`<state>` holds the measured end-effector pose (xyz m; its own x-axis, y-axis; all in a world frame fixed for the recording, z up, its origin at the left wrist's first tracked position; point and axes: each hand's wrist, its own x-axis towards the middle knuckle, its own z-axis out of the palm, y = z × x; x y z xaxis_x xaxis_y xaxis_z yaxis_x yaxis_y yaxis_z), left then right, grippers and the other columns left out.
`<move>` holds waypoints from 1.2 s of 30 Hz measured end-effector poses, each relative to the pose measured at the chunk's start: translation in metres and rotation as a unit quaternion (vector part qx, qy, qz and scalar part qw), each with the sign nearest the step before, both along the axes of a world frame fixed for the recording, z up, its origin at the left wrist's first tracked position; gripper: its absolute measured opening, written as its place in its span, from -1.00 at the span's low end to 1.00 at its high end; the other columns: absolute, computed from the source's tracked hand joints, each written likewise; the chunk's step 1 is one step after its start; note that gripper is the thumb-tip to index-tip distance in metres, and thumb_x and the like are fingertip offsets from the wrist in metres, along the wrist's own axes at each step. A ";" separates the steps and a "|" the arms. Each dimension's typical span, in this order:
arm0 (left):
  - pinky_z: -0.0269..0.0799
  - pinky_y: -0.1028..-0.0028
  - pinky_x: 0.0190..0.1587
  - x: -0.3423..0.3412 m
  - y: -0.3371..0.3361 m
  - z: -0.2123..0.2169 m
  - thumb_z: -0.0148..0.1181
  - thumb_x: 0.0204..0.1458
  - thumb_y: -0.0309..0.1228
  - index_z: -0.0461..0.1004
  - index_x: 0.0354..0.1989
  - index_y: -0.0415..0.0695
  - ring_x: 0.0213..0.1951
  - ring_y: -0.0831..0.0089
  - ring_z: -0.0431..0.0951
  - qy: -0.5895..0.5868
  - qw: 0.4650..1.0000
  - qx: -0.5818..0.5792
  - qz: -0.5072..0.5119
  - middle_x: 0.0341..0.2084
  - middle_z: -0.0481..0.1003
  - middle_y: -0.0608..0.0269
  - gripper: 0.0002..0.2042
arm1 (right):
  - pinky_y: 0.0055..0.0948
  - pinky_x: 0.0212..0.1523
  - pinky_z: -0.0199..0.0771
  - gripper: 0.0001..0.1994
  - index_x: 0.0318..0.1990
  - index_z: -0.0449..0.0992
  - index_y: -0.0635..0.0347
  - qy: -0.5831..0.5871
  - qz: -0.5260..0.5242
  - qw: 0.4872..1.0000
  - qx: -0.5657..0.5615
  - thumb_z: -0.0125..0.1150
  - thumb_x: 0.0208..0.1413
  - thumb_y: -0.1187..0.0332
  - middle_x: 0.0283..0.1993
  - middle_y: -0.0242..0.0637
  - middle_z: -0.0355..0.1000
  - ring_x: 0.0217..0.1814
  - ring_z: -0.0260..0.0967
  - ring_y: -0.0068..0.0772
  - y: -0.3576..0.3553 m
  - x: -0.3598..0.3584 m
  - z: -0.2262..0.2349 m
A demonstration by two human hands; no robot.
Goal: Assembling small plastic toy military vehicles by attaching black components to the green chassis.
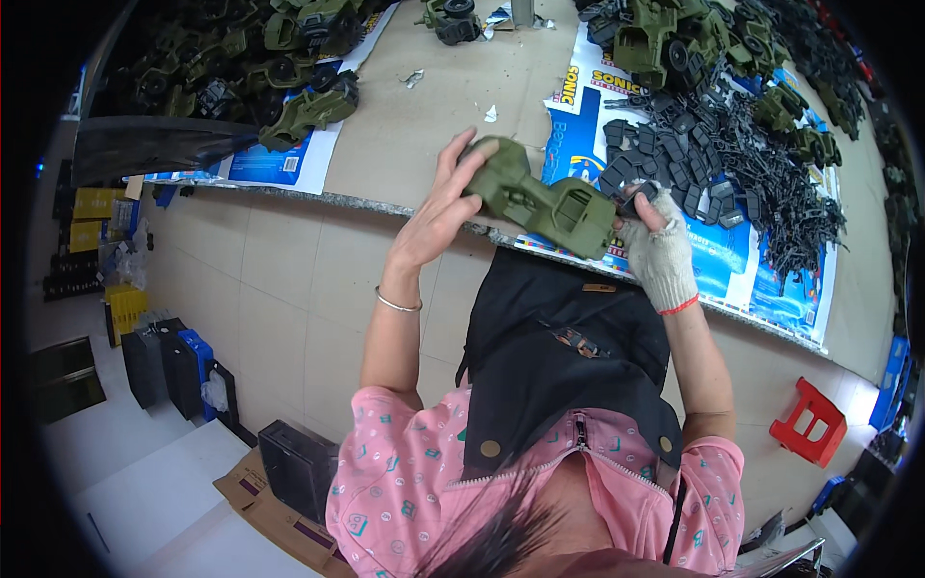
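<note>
My left hand, bare with a bangle at the wrist, grips one end of an olive-green toy vehicle, fingers wrapped over it. The toy is held tilted above the near edge of the worktable. My right hand, in a white knitted glove with bare fingertips showing, is at the toy's other end. Its thumb and fingers pinch a small black plastic part. Whether that part touches the toy I cannot tell. Just beyond lies a pile of flat black plastic parts.
Thin black parts are heaped on printed sheets at the right. Green toy vehicles are piled at the far right, and more at the left beside a dark tray. A red plastic stool stands on the floor at right.
</note>
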<state>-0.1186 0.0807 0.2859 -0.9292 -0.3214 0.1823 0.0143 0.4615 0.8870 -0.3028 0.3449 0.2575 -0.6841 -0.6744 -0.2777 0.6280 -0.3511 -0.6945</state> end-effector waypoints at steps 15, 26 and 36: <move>0.25 0.20 0.43 -0.089 -0.005 -0.017 0.57 -0.16 -0.43 0.52 0.14 -0.15 0.42 0.10 0.26 0.096 0.990 -0.061 -0.084 0.40 0.27 0.04 -0.41 | -0.58 -0.15 0.28 -0.61 0.05 0.53 0.27 0.292 0.039 0.946 0.137 0.34 0.23 0.16 -0.17 -0.42 0.48 -0.20 0.30 -0.64 -0.035 -0.046 0.022; 0.20 0.26 0.45 -0.077 0.013 -0.032 0.55 -0.15 -0.51 0.41 0.31 -0.29 0.42 0.19 0.30 0.074 0.995 0.068 -0.021 0.38 0.32 -0.01 -0.25 | -0.33 -0.20 0.49 -0.56 -0.07 0.55 0.35 0.499 0.182 0.757 0.380 0.33 0.19 0.07 -0.32 -0.08 0.50 -0.29 0.49 -0.33 -0.078 -0.061 0.060; 0.20 0.25 0.45 -0.081 0.008 -0.038 0.56 -0.17 -0.55 0.39 0.31 -0.34 0.40 0.19 0.31 0.078 0.993 0.083 -0.040 0.37 0.33 -0.03 -0.23 | -0.30 -0.15 0.52 -0.58 0.02 0.55 0.35 0.489 0.155 0.757 0.405 0.34 0.20 0.15 -0.22 -0.06 0.56 -0.21 0.55 -0.26 -0.086 -0.053 0.066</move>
<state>-0.1994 0.0889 0.2481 -0.9177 -0.2860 0.2757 0.1875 0.3002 0.9353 -0.3559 0.2592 0.3239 -0.6736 -0.7239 -0.1490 -0.3609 0.4981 -0.7885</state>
